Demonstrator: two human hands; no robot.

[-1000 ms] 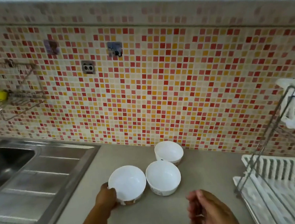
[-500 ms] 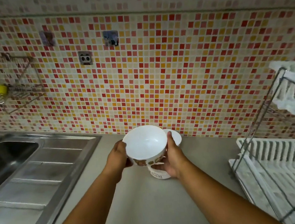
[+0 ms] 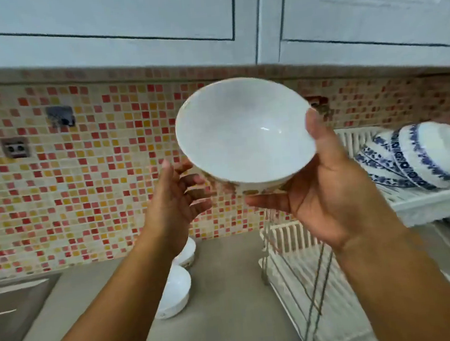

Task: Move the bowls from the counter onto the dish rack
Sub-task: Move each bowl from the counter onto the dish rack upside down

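A white bowl (image 3: 242, 133) is held high in front of the tiled wall, tilted with its inside facing me. My right hand (image 3: 326, 188) grips it from below and at its right rim. My left hand (image 3: 176, 204) is just left of the bowl with fingers spread, apart from it or barely touching. Two more white bowls (image 3: 174, 291) (image 3: 186, 252) stand on the grey counter below, partly hidden by my left arm. The white dish rack (image 3: 287, 237) stands at the right, with a lower and an upper tier.
Several blue-patterned bowls (image 3: 421, 156) lie on their sides on the rack's upper tier (image 3: 438, 200). A steel sink drainboard (image 3: 10, 311) is at the left. White cabinets (image 3: 124, 29) hang overhead. The counter (image 3: 230, 306) runs between sink and rack.
The bowl went up and to the right, from just above the counter to level with the rack's upper tier. My left hand has let go; my right hand alone holds it. The view tilted upward.
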